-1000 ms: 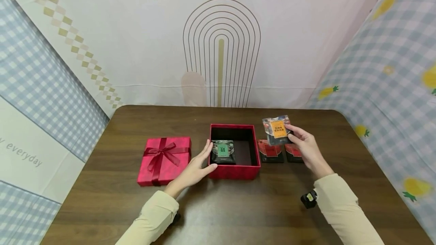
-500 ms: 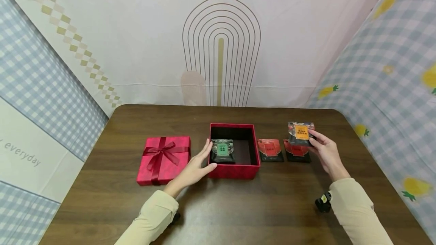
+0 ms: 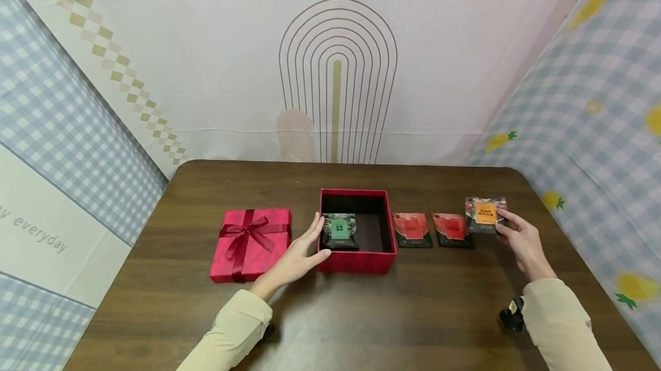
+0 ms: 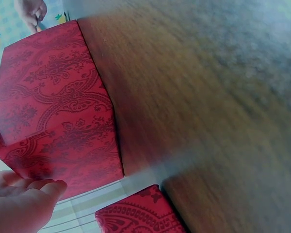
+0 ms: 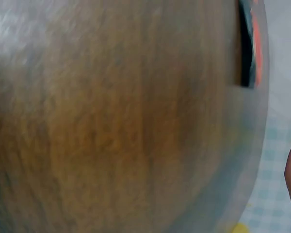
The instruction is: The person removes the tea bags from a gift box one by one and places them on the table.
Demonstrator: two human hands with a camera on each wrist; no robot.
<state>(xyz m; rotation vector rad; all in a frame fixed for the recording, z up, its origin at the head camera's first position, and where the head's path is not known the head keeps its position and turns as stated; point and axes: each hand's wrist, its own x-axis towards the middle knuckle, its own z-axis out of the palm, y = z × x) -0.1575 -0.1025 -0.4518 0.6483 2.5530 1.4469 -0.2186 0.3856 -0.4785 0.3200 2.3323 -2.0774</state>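
Note:
My right hand pinches a small dark sachet with an orange label between thumb and fingers, close over the table at the right end of a row. Left of it lie two sachets with red labels. The straight fingers of my left hand rest along the left side of a red gift box, its thumb at the front left corner. In the left wrist view the fingertips touch the patterned box wall. Inside the open box, a green-labelled sachet sits on the left side.
The red box lid with a ribbon bow lies left of the box, near my left forearm. A brown wooden table bears everything. Behind it hangs a white printed cloth, with checked cloths on both sides.
My right hand has carried the orange-labelled sachet rightward and lower, past the two red-labelled ones to the end of the row. My left hand has stayed at the box.

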